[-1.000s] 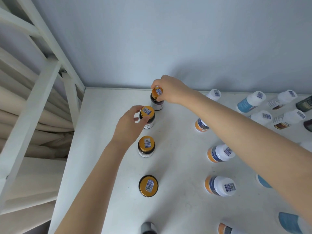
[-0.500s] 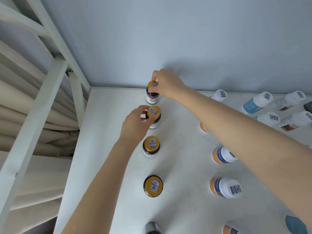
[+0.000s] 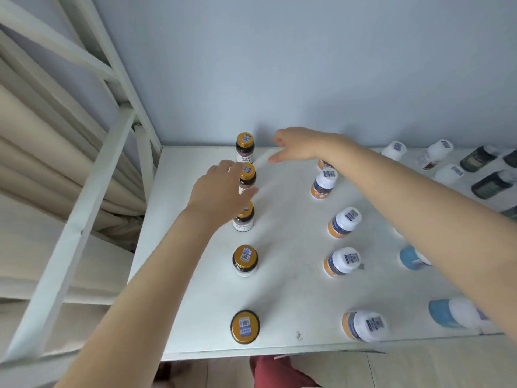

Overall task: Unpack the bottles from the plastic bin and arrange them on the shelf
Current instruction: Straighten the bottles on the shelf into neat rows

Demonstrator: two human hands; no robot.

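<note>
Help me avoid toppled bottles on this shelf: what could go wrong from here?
1. The left hand is right beside the second gold-capped bottle and covers part of the third gold-capped bottle; a careless pull might tip either into its close neighbours.
2. The right hand reaches toward the back, its forearm crossing above the white-capped bottles; dropping it could knock them.
3. The front gold-capped bottle stands near the front edge of the shelf; a bump could send it off.

Feed: bright, soft, even light.
I note motion blur on the right hand [image 3: 299, 145] and left hand [image 3: 221, 191], faint shadows under bottles [image 3: 244, 261], bowed edges.
</note>
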